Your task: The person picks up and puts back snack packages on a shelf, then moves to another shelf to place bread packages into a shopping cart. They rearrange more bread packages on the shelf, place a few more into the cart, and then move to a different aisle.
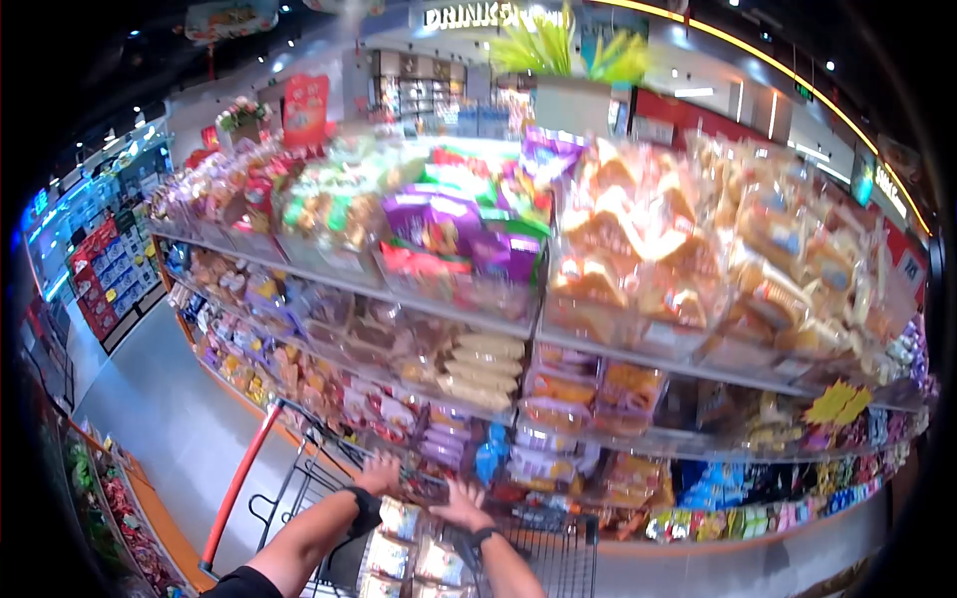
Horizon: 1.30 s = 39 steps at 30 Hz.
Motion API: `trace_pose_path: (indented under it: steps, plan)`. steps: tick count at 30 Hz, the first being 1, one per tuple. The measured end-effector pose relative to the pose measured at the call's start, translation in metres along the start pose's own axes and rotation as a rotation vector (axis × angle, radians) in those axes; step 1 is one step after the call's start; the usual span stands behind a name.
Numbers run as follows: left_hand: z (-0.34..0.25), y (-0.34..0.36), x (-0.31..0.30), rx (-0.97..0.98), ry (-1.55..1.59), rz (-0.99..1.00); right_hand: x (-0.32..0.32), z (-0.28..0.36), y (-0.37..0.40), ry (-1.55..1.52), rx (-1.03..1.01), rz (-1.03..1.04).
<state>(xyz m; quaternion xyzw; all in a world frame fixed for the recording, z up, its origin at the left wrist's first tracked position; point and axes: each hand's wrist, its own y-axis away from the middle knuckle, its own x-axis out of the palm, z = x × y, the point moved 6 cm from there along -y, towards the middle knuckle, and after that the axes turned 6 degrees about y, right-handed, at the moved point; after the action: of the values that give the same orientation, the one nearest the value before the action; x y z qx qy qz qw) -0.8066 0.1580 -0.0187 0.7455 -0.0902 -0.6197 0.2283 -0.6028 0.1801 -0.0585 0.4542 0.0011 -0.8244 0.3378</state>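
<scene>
Both hands reach forward at the bottom centre, over a wire shopping cart point(570, 558). My left hand point(379, 472), below a dark wristband, lies at the dark bar of the cart, its fingers pointing up and slightly apart. To its right my right hand point(462, 506), with a dark band at the wrist, rests by the same bar with its fingers spread. Nothing shows in either hand. Below and between the arms lie packaged goods point(389, 553) in clear and white wrapping. Motion blur softens the fingers and the bar.
A long tiered shelf point(449, 309) of wrapped snacks runs across the view, with purple bags point(434, 219) and bread-like packs point(638, 219) on top. The cart's red bar point(239, 488) slants at the left. Another low display point(120, 498) stands at the far left.
</scene>
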Motion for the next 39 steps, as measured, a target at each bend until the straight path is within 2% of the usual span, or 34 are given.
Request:
trace_pose_path:
  steps: [2,4,5,6,7,8,10,11,12,15,18,21,24,26,29,33,36,39]
  plan:
    - [-0.042,0.024,-0.044,0.164,-0.017,-0.079,-0.006,-0.022,-0.006,-0.196,-0.091,-0.141]
    - [-0.068,0.042,-0.090,0.489,0.140,-0.356,-0.040,-0.024,0.011,-0.309,-0.167,-0.296]
    - [-0.083,0.055,-0.115,0.659,0.227,-0.486,-0.066,-0.018,0.027,-0.448,-0.166,-0.308]
    - [-0.100,0.069,-0.145,0.766,0.229,-0.574,-0.112,0.001,0.051,-0.263,-0.310,-0.432]
    - [-0.119,0.087,-0.177,0.842,0.257,-0.590,-0.134,-0.004,0.054,-0.195,-0.363,-0.555]
    - [-0.139,0.117,-0.212,0.922,0.181,-0.757,-0.178,0.013,0.080,-0.217,-0.342,-0.633]
    - [-0.168,0.146,-0.265,1.047,0.208,-0.778,-0.264,0.051,0.128,-0.114,-0.395,-0.846]
    - [-0.182,0.160,-0.287,1.083,0.223,-0.800,-0.299,0.063,0.144,-0.087,-0.521,-0.983]
    - [-0.197,0.178,-0.311,1.144,0.158,-0.869,-0.334,0.083,0.168,-0.005,-0.513,-1.097]
    - [-0.232,0.208,-0.354,1.204,0.031,-1.016,-0.413,0.117,0.222,0.028,-0.501,-1.267]
    - [-0.251,0.224,-0.376,1.232,-0.009,-1.094,-0.453,0.131,0.251,0.086,-0.417,-1.320]
    - [-0.244,0.223,-0.374,1.212,-0.002,-1.134,-0.460,0.133,0.253,0.120,-0.416,-1.235]
    - [-0.221,0.215,-0.376,1.116,-0.056,-1.212,-0.454,0.149,0.244,0.123,-0.471,-1.252]
    - [-0.208,0.204,-0.389,1.005,-0.045,-1.247,-0.455,0.169,0.234,0.231,-0.499,-1.217]
    - [-0.192,0.207,-0.417,0.960,-0.114,-1.330,-0.465,0.210,0.221,0.424,-0.536,-1.188]
    - [-0.165,0.196,-0.451,0.727,-0.176,-1.446,-0.477,0.256,0.194,0.631,-0.578,-1.170]
    - [-0.145,0.171,-0.468,0.633,-0.116,-1.371,-0.482,0.276,0.164,0.756,-0.580,-1.148]
    - [-0.132,0.141,-0.475,0.681,-0.101,-1.334,-0.481,0.282,0.133,0.892,-0.476,-1.118]
